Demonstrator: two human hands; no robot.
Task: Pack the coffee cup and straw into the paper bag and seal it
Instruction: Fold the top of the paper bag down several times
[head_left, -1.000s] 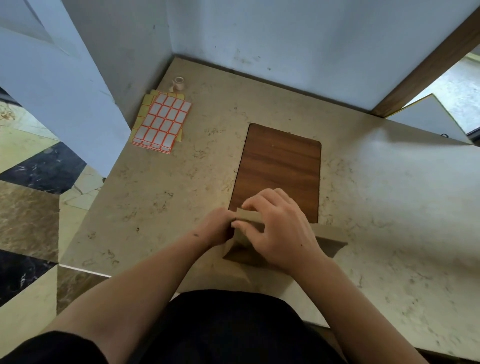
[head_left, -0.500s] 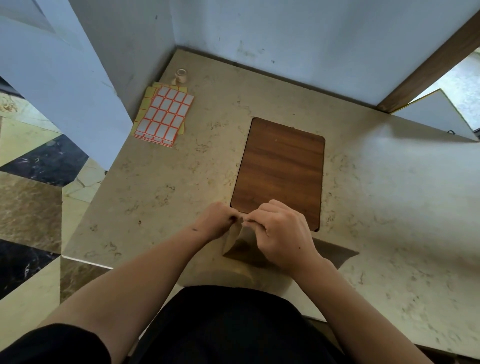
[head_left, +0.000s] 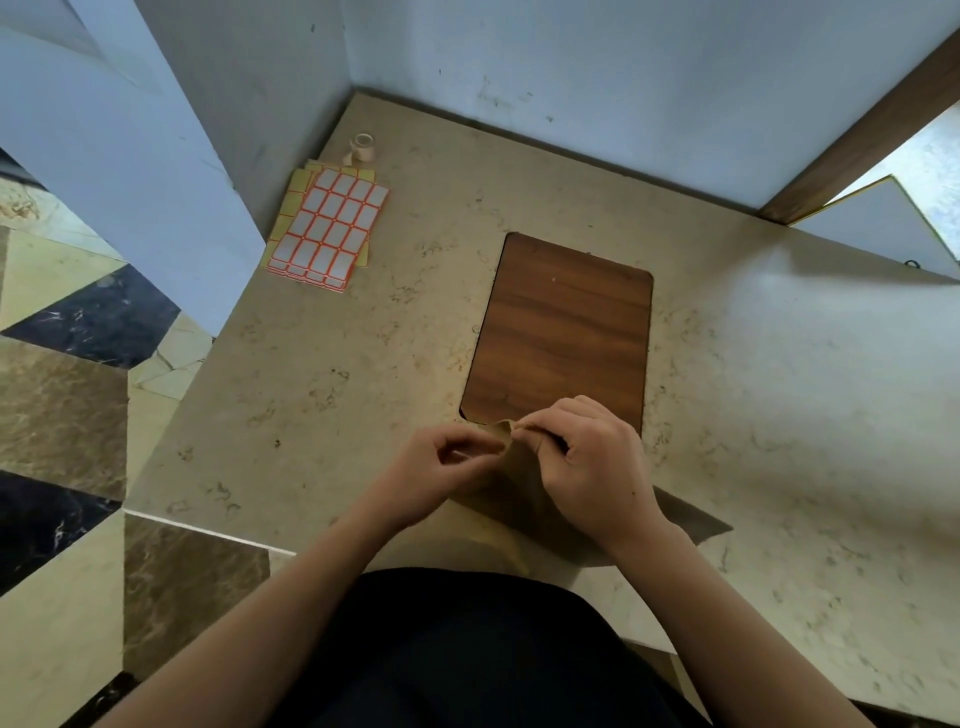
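The change first: a second ago your right hand (head_left: 597, 457) lay flat over the folded top of the paper bag (head_left: 524, 493), pressing it down. Now both hands have risen to the bag's far upper edge and are pinching it, so the fold looks to be getting creased or rolled rather than merely held. I take that as the sealing step in progress; no coffee cup or straw is in view, so they are presumably inside the bag, though you cannot confirm it from here.

Going down in size: the beige stone counter (head_left: 779, 415) fills the view, tucked into a corner of pale blue-grey walls, with a dark-and-tan marble floor (head_left: 62, 405) below on your left. A wooden board (head_left: 563, 332) lies flat mid-counter, its near edge just behind your hands. The bag sits at the counter's near edge, right in front of you, one corner jutting out to your right.

At the far left corner lies a sheet of red-bordered stickers (head_left: 330, 228) on yellow sheets, well apart from the bag, with a small roll of tape (head_left: 362, 147) just beyond it.

Your left hand (head_left: 447, 470) has its fingers together, nipping the bag's top edge; the right hand's fingers are likewise clamped on that edge.
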